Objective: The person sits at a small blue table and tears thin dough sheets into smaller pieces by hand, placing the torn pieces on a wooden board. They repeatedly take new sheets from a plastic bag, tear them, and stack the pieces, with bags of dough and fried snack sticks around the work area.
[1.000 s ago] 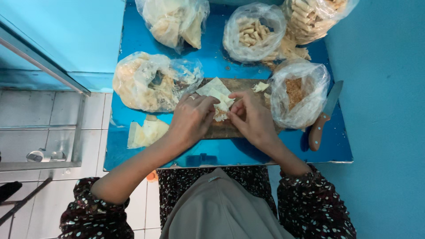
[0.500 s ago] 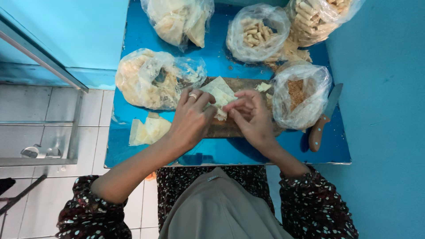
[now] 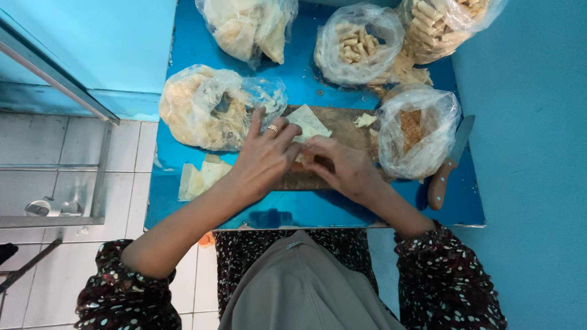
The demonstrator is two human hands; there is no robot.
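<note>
Pastry wrapper (image 3: 309, 122), pale and thin, lies on the wooden cutting board (image 3: 342, 122) on the blue counter (image 3: 306, 82). From the head camera, the left hand (image 3: 264, 157) and right hand (image 3: 342, 168) meet over its near edge, fingers curled and pinching it. A wooden-handled knife (image 3: 449, 162) lies right of a bag of crumbs (image 3: 416, 131).

L hand (image 3: 264, 160) is lying palm-down, fingers spread and extending fwd, ring on one finger. R hand (image 3: 343, 169) is curling inward, fingertips meeting L fingertips at centre. Both forearms are angling inward from the sleeves.
</note>
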